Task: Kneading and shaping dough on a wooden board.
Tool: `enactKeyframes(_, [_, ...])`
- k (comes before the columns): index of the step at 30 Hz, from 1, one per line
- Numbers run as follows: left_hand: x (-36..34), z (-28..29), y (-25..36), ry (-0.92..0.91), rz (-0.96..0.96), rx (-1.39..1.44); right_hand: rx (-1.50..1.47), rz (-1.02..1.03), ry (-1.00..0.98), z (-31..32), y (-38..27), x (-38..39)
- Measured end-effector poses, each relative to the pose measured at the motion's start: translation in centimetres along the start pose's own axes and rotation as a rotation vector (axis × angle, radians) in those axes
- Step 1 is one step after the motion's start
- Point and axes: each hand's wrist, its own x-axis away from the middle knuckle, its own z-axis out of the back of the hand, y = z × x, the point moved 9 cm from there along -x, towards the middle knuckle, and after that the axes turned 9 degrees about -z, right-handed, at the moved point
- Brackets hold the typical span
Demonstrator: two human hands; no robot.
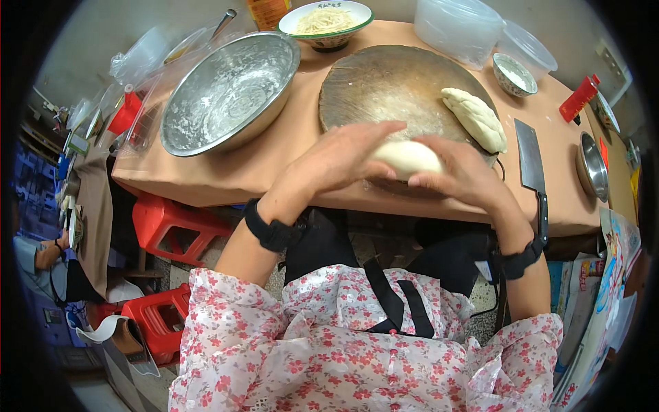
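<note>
A smooth, pale lump of dough (410,158) is between my hands at the near edge of a round wooden chopping board (384,79). My left hand (343,156) holds its left end, fingers curved round it and partly hidden from view. At its right end my right hand (461,169) grips it, thumb on the near side and fingers over the top. Another, larger piece of dough (475,118) with a folded, lumpy surface lies on the board's right side. Flour dusts the wood in front of my fingers.
Left of the board stands a big floury metal basin (220,99). A bowl of pale shreds (326,20) and plastic tubs (456,27) are behind. To the right lie a cleaver (530,158), a small bowl of white powder (515,74) and a steel bowl (592,166). Red stools (175,230) stand below left.
</note>
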Motion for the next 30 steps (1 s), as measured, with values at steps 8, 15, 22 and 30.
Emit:
enactKeyframes(8, [2.8,-2.9,0.7,0.09,0.034,-0.569,0.362,0.038,0.316,0.4,-0.9,1.6])
enactKeyframes(15, [1.0,-3.8,0.7,0.147,0.027,-0.601,0.539,0.036,0.507,-1.3,-0.2,1.4])
enactKeyframes(22, [-3.4,-2.2,-4.9,-0.025,0.195,-0.429,0.191,-0.054,0.311,0.7,3.8,-5.0])
enactKeyframes(30, [0.5,-3.4,-1.0,0.113,0.079,-0.519,0.388,0.089,0.468,-0.8,0.5,0.0])
